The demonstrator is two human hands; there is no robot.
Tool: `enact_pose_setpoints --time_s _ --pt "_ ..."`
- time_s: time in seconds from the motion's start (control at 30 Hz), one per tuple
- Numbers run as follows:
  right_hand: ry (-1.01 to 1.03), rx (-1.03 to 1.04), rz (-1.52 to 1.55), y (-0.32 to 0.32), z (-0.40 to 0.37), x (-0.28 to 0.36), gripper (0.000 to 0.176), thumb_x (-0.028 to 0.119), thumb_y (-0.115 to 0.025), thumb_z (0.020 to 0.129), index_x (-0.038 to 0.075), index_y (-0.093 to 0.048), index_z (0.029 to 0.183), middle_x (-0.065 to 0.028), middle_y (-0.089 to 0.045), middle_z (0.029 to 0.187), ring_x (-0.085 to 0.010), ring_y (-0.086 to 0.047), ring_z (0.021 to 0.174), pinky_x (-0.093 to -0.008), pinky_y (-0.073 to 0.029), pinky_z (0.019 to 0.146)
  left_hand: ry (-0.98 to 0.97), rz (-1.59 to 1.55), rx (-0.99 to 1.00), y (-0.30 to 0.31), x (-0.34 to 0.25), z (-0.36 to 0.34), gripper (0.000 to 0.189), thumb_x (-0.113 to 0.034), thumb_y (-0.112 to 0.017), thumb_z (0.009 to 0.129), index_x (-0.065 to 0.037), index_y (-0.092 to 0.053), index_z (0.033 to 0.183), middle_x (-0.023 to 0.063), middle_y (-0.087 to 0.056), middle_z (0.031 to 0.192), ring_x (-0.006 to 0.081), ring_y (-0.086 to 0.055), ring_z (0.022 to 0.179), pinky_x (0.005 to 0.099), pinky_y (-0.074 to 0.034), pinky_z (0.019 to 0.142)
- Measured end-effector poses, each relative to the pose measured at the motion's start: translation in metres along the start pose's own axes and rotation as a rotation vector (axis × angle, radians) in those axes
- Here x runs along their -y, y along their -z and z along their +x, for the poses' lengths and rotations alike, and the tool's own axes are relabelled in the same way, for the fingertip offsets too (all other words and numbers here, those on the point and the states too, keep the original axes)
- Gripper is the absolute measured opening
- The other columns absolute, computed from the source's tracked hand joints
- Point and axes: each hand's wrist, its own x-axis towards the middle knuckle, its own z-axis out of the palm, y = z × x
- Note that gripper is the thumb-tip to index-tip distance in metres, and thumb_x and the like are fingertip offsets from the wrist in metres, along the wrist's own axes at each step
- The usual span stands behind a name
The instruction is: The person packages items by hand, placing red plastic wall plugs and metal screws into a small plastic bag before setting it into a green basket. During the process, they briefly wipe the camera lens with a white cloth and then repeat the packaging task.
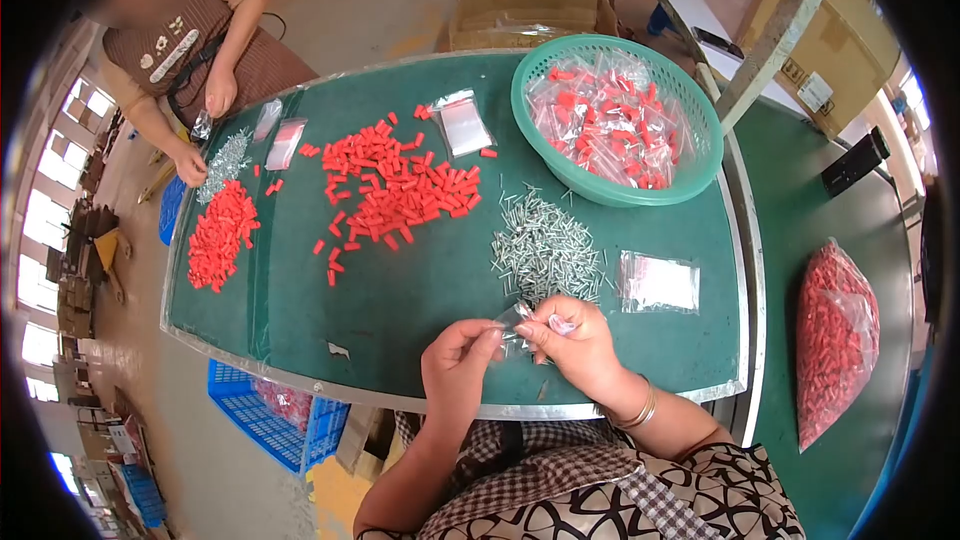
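Observation:
My left hand [460, 365] pinches one side of a small clear plastic bag [513, 328] near the front edge of the green table. On the other side of the bag, the fingers of my right hand [578, 348] are closed on it too. What is inside the bag is hard to make out. Just beyond my hands lies a heap of silver screws [545, 245]. To the right is a stack of flat clear bags [658, 283]. Farther left spreads a pile of red plastic plugs [395, 185].
A green basket [523, 125] of filled bags stands at the back right. Another stack of bags [462, 125] lies beside it. At the far left, a co-worker [195, 40] handles more screws and red plugs [222, 240]. A blue crate [255, 420] sits below the table.

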Motion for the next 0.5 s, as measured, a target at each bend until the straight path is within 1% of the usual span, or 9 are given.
enact_pose_setpoints --time_s 0.07,0.17,0.27,0.37,0.47,0.5 --pt "0.04 -0.019 -0.003 -0.002 0.001 -0.003 0.015 0.01 -0.071 0.087 0.005 -0.062 0.076 0.0016 -0.059 0.066 -0.0035 -0.051 0.053 -0.0193 -0.04 0.047 0.0 0.01 -0.004 -0.001 -0.001 -0.001 0.009 -0.003 -0.06 0.09 0.003 -0.064 0.095 0.0038 -0.063 0.079 0.0092 -0.058 0.072 0.0219 -0.045 0.067" --pt "0.082 -0.034 0.036 -0.009 0.002 -0.008 0.021 0.011 -0.071 0.087 0.006 -0.058 0.071 0.0023 -0.058 0.063 -0.0029 -0.05 0.051 -0.0195 -0.039 0.046 -0.026 0.002 0.017 -0.001 0.0 -0.001 0.009 -0.003 -0.059 0.09 0.003 -0.063 0.095 0.0037 -0.063 0.078 0.0091 -0.057 0.071 0.0218 -0.045 0.067" --pt "0.079 -0.031 0.01 -0.01 0.002 -0.012 0.025 0.016 -0.071 0.088 0.006 -0.056 0.07 0.0026 -0.057 0.061 -0.0034 -0.049 0.049 -0.02 -0.039 0.045 -0.026 0.002 0.03 0.001 0.002 -0.002 0.008 -0.003 -0.059 0.09 0.003 -0.063 0.095 0.0035 -0.063 0.078 0.0089 -0.057 0.071 0.0217 -0.045 0.066" --pt "-0.065 0.038 0.047 -0.007 0.003 -0.008 0.024 0.02 -0.067 0.091 0.004 -0.059 0.074 0.0004 -0.058 0.067 -0.0048 -0.051 0.052 -0.0208 -0.04 0.046 -0.01 0.024 -0.004 0.0 0.003 -0.002 0.008 -0.003 -0.059 0.09 0.003 -0.063 0.094 0.0033 -0.063 0.077 0.0087 -0.056 0.07 0.0216 -0.044 0.066" --pt "-0.093 0.114 0.113 -0.005 0.003 0.003 0.022 0.02 -0.063 0.094 0.002 -0.063 0.081 -0.0025 -0.06 0.076 -0.0067 -0.052 0.056 -0.021 -0.041 0.048 -0.025 0.008 -0.017 0.005 0.005 0.0 0.008 -0.003 -0.059 0.091 0.003 -0.063 0.094 0.0031 -0.063 0.077 0.0085 -0.056 0.07 0.0217 -0.044 0.066" --pt "-0.115 0.126 0.12 -0.004 0.004 0.003 0.02 0.018 -0.063 0.093 0.001 -0.063 0.083 -0.0029 -0.059 0.078 -0.0075 -0.052 0.056 -0.0212 -0.041 0.048 -0.034 -0.005 -0.018 0.008 0.006 0.0 0.008 -0.003 -0.059 0.091 0.003 -0.063 0.094 0.003 -0.063 0.077 0.0084 -0.056 0.07 0.0218 -0.044 0.066"
